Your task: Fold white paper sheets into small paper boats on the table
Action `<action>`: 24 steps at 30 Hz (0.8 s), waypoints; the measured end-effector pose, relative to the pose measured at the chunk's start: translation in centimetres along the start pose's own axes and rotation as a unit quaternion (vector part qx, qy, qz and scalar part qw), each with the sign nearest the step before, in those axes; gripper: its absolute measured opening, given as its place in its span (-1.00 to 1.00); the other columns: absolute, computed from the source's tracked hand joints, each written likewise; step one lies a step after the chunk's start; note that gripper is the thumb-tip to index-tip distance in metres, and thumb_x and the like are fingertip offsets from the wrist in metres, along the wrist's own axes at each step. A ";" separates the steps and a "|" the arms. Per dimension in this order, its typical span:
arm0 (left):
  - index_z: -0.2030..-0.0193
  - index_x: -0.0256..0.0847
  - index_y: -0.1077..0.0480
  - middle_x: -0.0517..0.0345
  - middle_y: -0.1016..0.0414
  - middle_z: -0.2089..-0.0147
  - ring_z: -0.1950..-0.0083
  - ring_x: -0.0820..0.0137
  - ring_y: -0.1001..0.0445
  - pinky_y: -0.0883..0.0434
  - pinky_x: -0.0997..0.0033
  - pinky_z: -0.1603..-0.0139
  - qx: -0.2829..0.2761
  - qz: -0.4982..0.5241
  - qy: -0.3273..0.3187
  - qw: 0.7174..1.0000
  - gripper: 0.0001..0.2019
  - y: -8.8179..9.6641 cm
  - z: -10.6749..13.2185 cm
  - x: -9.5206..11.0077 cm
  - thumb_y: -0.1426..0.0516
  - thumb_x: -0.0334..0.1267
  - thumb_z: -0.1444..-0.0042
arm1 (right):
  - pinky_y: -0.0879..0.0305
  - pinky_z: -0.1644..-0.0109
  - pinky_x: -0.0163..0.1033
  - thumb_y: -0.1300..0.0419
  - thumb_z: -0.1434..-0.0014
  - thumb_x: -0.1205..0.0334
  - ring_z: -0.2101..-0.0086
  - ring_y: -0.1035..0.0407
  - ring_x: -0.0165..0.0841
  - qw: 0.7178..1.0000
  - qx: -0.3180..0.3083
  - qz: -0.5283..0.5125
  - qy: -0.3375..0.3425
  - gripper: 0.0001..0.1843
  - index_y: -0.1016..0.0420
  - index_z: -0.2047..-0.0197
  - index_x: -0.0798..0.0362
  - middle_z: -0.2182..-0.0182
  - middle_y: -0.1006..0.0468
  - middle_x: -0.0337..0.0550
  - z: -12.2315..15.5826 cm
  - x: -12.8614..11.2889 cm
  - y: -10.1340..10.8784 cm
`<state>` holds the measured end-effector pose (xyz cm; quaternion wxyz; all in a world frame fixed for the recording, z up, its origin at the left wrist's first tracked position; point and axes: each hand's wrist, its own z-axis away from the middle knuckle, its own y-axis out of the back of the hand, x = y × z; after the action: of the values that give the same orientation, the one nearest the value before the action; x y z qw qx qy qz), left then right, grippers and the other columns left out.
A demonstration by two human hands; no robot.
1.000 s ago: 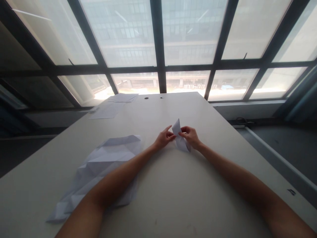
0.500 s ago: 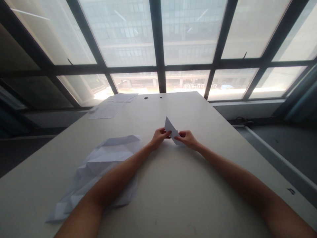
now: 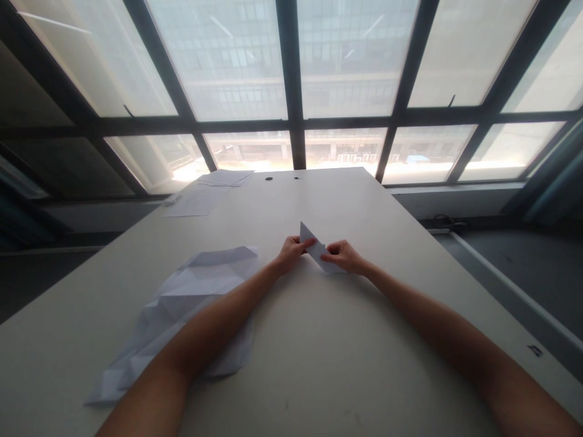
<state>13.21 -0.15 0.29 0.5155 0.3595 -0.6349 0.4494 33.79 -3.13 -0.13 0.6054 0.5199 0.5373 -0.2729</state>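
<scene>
A small folded piece of white paper (image 3: pixel 315 250), pointed at its upper left end, is held low over the white table (image 3: pixel 319 352). My left hand (image 3: pixel 293 252) pinches its left part, with the thumb on top. On the other side my right hand (image 3: pixel 342 255) grips the paper near its middle, thumb and fingers closed. The lower right end of the paper is partly behind that hand. To the left lies a large creased sheet of white paper (image 3: pixel 195 285), partly covered by my left forearm.
Several flat sheets of paper (image 3: pixel 195 201) rest at the table's far left corner. A round hole (image 3: pixel 268 179) is set near the far edge. Tall framed windows (image 3: pixel 346 60) stand beyond the table. A small dark mark (image 3: pixel 535 351) shows by the right edge.
The folded paper has tilted lower, its tip shifting down and to the left. Both hands keep hold of it and have barely moved.
</scene>
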 end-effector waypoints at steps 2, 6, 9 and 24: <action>0.40 -0.36 -0.60 -0.02 -0.60 0.36 0.34 0.33 -0.50 -0.40 0.32 0.20 0.024 0.032 -0.005 0.999 -0.61 0.0 -0.2 0.0 -0.46 -0.02 0.19 | 0.07 0.50 -0.34 -0.32 0.02 -0.10 0.55 -0.08 -0.50 1.000 -0.019 0.003 -0.010 -0.57 -0.37 0.55 0.10 0.63 -0.20 -0.36 0.0 0.2 0.1; 0.35 -0.33 -0.62 0.03 -0.57 0.36 0.34 0.38 -0.46 -0.36 0.38 0.23 0.088 0.069 -0.016 0.994 -0.59 0.3 -0.7 0.2 -0.46 -0.01 0.22 | 0.10 0.53 -0.35 -0.32 0.01 -0.08 0.57 -0.04 -0.52 0.998 -0.057 -0.006 -0.021 -0.58 -0.34 0.55 0.10 0.63 -0.17 -0.38 0.1 -0.1 0.4; 0.35 -0.30 -0.62 0.05 -0.57 0.34 0.31 0.40 -0.46 -0.35 0.41 0.25 0.129 0.095 -0.027 0.987 -0.61 0.6 -1.1 0.2 -0.48 -0.05 0.25 | 0.10 0.53 -0.35 -0.33 0.01 -0.04 0.57 -0.05 -0.52 0.996 -0.083 -0.003 -0.022 -0.60 -0.36 0.53 0.10 0.61 -0.19 -0.37 0.1 -0.5 0.7; 0.31 -0.38 -0.62 -0.11 -0.64 0.26 0.29 0.27 -0.57 -0.49 0.29 0.16 -0.031 -0.040 0.045 0.998 -0.61 -0.5 0.5 0.4 -0.45 -0.08 0.17 | -0.02 0.50 -0.35 -0.33 0.02 -0.15 0.55 -0.18 -0.48 0.999 0.041 -0.003 -0.005 -0.55 -0.47 0.46 0.13 0.60 -0.36 -0.32 0.2 -0.4 -0.1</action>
<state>13.45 -0.83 0.79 0.5720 0.3482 -0.6097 0.4241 33.66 -3.39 0.21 0.5853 0.5410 0.5245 -0.2993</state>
